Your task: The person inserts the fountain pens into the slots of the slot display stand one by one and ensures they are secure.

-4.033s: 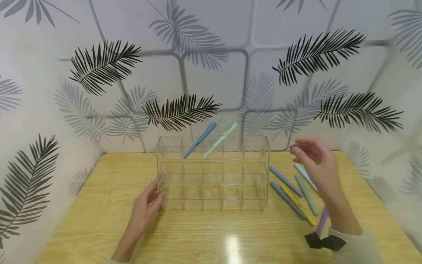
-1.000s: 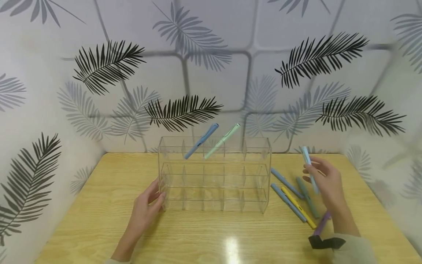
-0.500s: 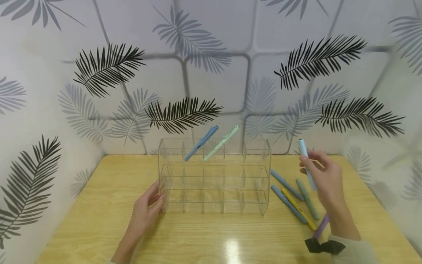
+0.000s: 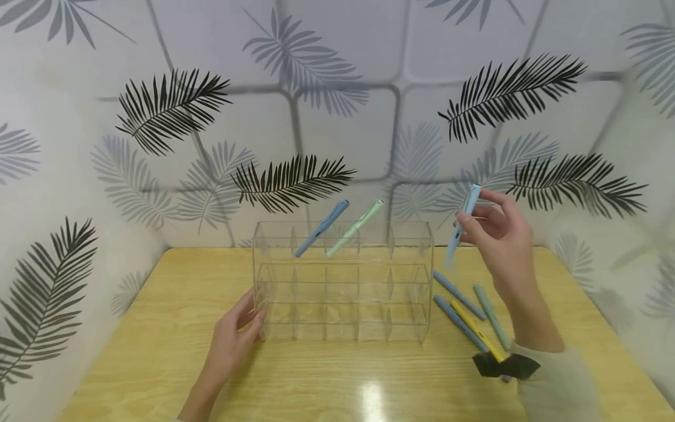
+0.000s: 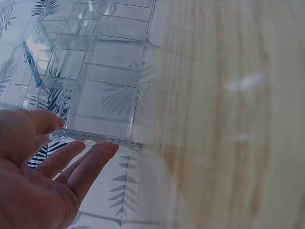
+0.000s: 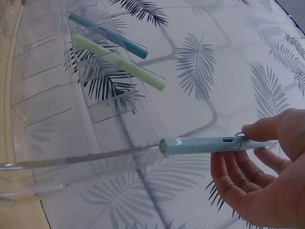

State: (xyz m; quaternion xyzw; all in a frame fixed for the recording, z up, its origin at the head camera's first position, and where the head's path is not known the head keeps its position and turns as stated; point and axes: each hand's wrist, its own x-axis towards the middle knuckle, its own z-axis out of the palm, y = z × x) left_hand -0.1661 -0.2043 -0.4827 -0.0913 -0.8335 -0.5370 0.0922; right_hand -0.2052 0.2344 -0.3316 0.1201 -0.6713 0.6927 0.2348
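Observation:
A clear acrylic pen organizer (image 4: 343,272), divided into small compartments, stands on the table. My left hand (image 4: 232,337) holds its left side, with thumb and fingertips on the edge of the side panel (image 5: 100,137). Two pens lean in the top row: a blue pen (image 4: 321,228) and a mint green pen (image 4: 354,228). To the right of the organizer and raised above the table, my right hand (image 4: 501,234) pinches a light blue pen (image 4: 464,223) between thumb and fingers. In the right wrist view, that light blue pen (image 6: 200,145) points its free end at the organizer's side wall.
On the table right of the organizer lie two blue pens (image 4: 460,322), a yellow pen (image 4: 477,329) and a green pen (image 4: 491,316). A purple pen is mostly hidden under the right wrist's black strap (image 4: 506,364). A leaf-patterned wall covering (image 4: 343,135) rises behind the table.
My right hand was empty four seconds ago, then took the light blue pen from the table. It has since lifted it up and leftward. The left hand and organizer hold still.

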